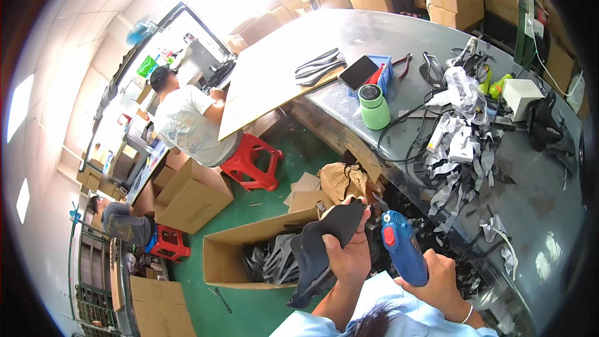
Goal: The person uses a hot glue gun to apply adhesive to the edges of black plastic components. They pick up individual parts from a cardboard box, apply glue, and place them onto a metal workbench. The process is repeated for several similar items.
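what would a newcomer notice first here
Probably the blue tool in the right hand, beside the dark piece in the left hand. Beyond them, a green bottle stands on the grey table, left of heaped scraps. Farther left, a seated person is on a red stool.

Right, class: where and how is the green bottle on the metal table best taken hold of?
Probably around the middle of the green bottle, below its dark lid, coming from the near side. It stands upright, and its rounded body suits a wrap-around grip; the blue bin and dark-screened phone crowd its far side.
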